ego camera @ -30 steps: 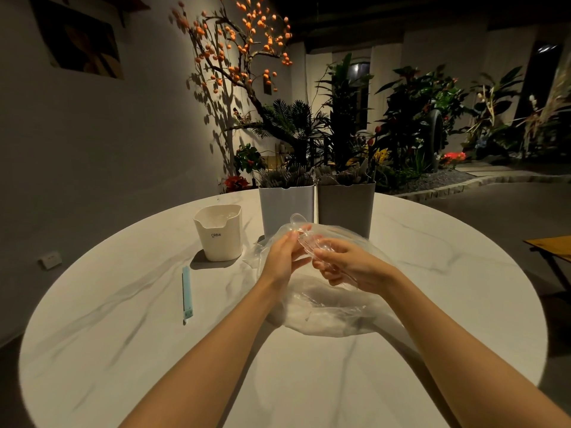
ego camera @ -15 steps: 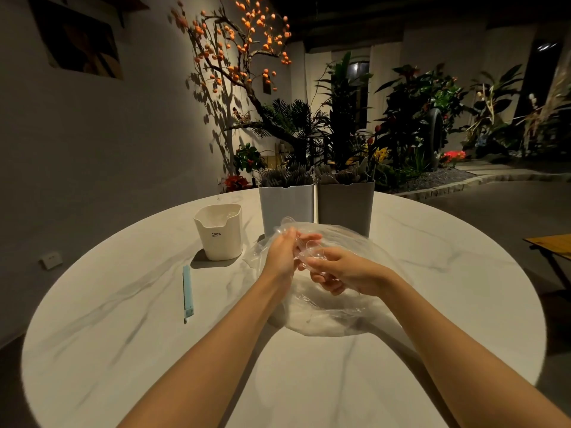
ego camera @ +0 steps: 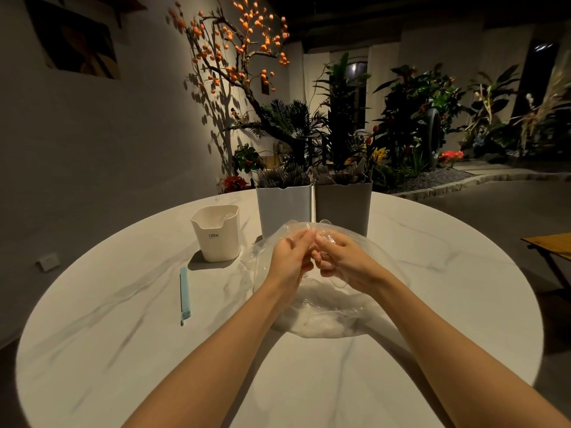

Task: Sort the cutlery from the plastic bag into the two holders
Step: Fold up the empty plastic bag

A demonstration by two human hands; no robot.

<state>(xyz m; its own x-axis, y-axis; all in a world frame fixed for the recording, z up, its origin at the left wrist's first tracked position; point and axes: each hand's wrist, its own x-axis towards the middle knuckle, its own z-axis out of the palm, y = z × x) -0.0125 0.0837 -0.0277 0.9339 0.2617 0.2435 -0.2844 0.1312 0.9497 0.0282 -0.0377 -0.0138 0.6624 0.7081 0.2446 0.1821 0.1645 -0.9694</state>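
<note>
A clear plastic bag point(ego camera: 324, 313) lies crumpled on the round marble table point(ego camera: 154, 350), holding clear plastic cutlery that is hard to make out. My left hand point(ego camera: 290, 261) and my right hand point(ego camera: 343, 261) meet above the bag, fingertips together, both pinching clear plastic cutlery point(ego camera: 323, 239) between them. Just behind my hands stand two tall holders side by side: a white holder point(ego camera: 284, 208) on the left and a grey holder point(ego camera: 343, 205) on the right, each packed with cutlery.
A short cream tub point(ego camera: 217, 233) marked CRBW stands left of the holders. A light blue bag clip point(ego camera: 184, 295) lies on the table to the left. Plants fill the space behind the table; a wooden bench edge point(ego camera: 553, 245) shows at right.
My hands have closed in on each other and lifted slightly toward the holders, with the clear cutlery now bunched between the fingertips. The bag, holders and tub have stayed put.
</note>
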